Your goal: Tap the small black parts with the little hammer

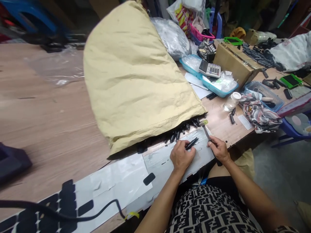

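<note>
My left hand [182,156] rests over the grey-white work surface [167,165], fingers closed around slim black pieces [191,143] whose pointed ends stick out to the right. I cannot make out exactly what these pieces are. My right hand [219,149] grips a small hammer [206,132] by its dark handle. The hammer's crosswise, yellowish head points away from me, close to the mouth of a large tan sack [143,77]. Several small black parts [178,134] spill from the sack's mouth just beyond my left hand.
Flat black rounded pieces [70,200] and a black cable [92,218] lie at the lower left. To the right are a lidded jar [232,101], patterned cloth [261,113], blue baskets [218,90], a calculator [210,68] and a cardboard box [233,61]. The table's front edge runs beside my body.
</note>
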Demonstrator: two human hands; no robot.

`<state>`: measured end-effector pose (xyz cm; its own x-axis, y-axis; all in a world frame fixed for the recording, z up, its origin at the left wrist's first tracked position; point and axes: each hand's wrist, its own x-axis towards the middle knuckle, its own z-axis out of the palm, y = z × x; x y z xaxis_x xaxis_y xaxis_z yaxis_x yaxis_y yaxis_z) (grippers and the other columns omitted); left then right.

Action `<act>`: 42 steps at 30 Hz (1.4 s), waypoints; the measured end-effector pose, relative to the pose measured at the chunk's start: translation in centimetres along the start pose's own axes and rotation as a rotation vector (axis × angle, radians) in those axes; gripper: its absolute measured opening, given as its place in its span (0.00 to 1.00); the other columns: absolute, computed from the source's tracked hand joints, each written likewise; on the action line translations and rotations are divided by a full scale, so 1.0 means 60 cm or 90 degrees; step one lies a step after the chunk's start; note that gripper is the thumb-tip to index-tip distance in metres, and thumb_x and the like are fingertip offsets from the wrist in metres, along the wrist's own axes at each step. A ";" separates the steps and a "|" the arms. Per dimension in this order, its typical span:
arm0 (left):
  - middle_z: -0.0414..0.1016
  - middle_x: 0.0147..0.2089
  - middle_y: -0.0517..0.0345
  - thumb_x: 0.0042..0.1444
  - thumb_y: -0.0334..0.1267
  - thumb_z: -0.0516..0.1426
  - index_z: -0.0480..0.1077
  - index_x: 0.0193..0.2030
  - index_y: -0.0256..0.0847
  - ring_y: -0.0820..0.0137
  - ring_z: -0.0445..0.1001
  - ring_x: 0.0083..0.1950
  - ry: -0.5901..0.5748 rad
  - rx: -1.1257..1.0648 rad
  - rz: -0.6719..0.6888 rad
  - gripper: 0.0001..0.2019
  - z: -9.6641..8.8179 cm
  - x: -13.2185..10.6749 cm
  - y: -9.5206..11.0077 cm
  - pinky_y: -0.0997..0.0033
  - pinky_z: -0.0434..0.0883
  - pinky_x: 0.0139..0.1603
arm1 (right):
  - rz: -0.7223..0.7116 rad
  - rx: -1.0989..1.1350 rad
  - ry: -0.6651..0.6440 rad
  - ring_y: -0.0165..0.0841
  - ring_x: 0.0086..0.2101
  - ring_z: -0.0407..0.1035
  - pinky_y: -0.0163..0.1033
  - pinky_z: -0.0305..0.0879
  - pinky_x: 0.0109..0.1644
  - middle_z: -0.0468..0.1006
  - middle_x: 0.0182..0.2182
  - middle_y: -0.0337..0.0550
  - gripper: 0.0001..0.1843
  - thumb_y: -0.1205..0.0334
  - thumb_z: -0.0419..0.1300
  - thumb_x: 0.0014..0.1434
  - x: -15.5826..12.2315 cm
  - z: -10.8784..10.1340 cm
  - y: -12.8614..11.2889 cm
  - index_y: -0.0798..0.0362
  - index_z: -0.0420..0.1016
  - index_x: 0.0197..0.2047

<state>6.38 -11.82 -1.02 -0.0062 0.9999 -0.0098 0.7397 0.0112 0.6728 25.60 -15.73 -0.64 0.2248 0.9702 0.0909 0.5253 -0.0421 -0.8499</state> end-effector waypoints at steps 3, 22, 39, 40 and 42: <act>0.75 0.39 0.60 0.48 0.35 0.59 0.70 0.36 0.46 0.65 0.75 0.43 0.015 0.005 0.001 0.07 0.002 0.002 0.000 0.68 0.67 0.43 | -0.011 -0.032 -0.001 0.37 0.35 0.75 0.41 0.73 0.43 0.81 0.36 0.44 0.18 0.56 0.58 0.63 0.005 0.005 0.004 0.51 0.79 0.53; 0.60 0.27 0.61 0.41 0.37 0.53 0.52 0.25 0.45 0.69 0.63 0.30 0.065 0.010 0.012 0.09 0.008 0.015 -0.010 0.69 0.63 0.33 | 0.009 0.154 -0.042 0.41 0.38 0.75 0.48 0.76 0.44 0.80 0.38 0.47 0.20 0.57 0.56 0.66 0.001 0.012 0.025 0.49 0.73 0.60; 0.66 0.29 0.63 0.46 0.36 0.59 0.62 0.27 0.42 0.70 0.66 0.32 0.097 -0.011 0.058 0.07 0.020 0.020 -0.023 0.71 0.61 0.35 | -0.055 -0.064 0.074 0.36 0.31 0.71 0.40 0.68 0.39 0.79 0.30 0.43 0.19 0.54 0.56 0.64 0.010 0.028 0.010 0.53 0.80 0.51; 0.66 0.29 0.63 0.47 0.37 0.59 0.63 0.27 0.42 0.71 0.66 0.32 0.097 -0.037 0.059 0.07 0.020 0.023 -0.025 0.72 0.61 0.35 | -0.046 -0.061 0.069 0.36 0.30 0.71 0.39 0.68 0.39 0.79 0.30 0.42 0.18 0.54 0.55 0.64 0.010 0.028 0.009 0.52 0.80 0.50; 0.67 0.29 0.63 0.50 0.39 0.60 0.66 0.30 0.41 0.72 0.65 0.31 0.091 -0.103 0.061 0.06 0.019 0.024 -0.027 0.72 0.62 0.34 | -0.037 -0.058 0.061 0.35 0.30 0.71 0.37 0.67 0.39 0.79 0.29 0.41 0.17 0.55 0.54 0.63 0.011 0.026 0.007 0.51 0.80 0.48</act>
<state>5.92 -10.38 -2.95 -0.0449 0.9864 0.1579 0.6244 -0.0957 0.7752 24.67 -14.72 -1.75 0.2662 0.9448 0.1913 0.6109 -0.0118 -0.7916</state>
